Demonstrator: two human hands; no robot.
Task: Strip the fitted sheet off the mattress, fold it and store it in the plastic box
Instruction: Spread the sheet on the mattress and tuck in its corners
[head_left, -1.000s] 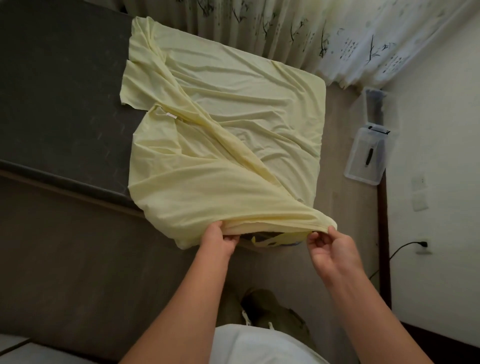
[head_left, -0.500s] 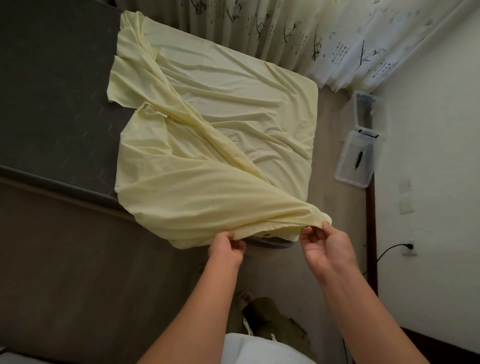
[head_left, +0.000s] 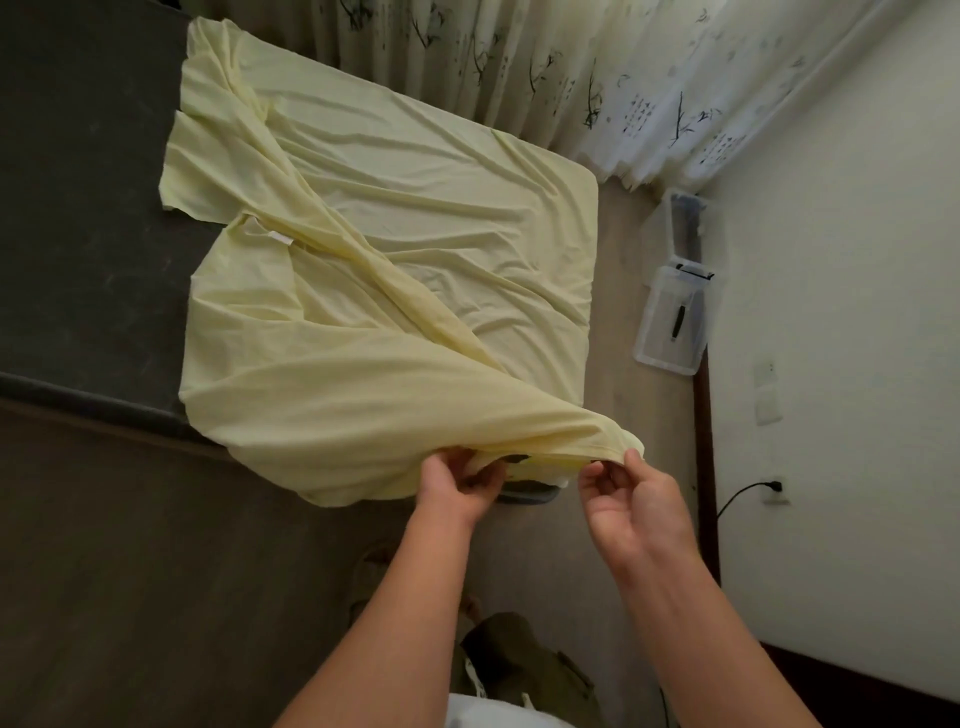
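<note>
Yellow sheet (head_left: 395, 291) hem in both hands (head_left: 457, 491) (head_left: 631, 501)

Dim room, with soft daylight coming through the curtain (head_left: 597, 78) at the top of your view.

Your brightest areas are that curtain and the white wall (head_left: 841, 364) on the right. The pale sheet (head_left: 415, 234) takes even, gentle light, with mild shadows in its folds and no glare. On the left, the mattress (head_left: 78, 234) and the floor (head_left: 130, 571) sink into murk, where detail turns soft and smeared. Your wide lens tilts and bends lines toward the edges.
</note>
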